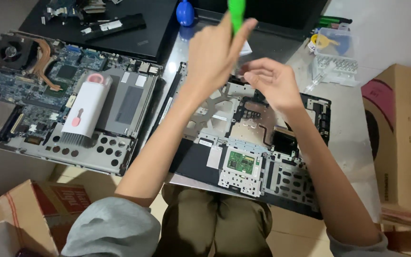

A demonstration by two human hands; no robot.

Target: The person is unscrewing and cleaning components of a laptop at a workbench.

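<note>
Head view. Left hand [215, 50] raised over the far middle of the desk [357, 143], fingers pressed together around a green screwdriver handle [236, 14], held upright. Right hand [274, 83] just beside it, fingertips pinched; what they nip is too small to tell. Both hover over the stripped laptop palmrest frame [243, 157] at the near edge. Opened laptop base [48, 90] with white cleaning brush [84, 112] at the left edge.
</note>
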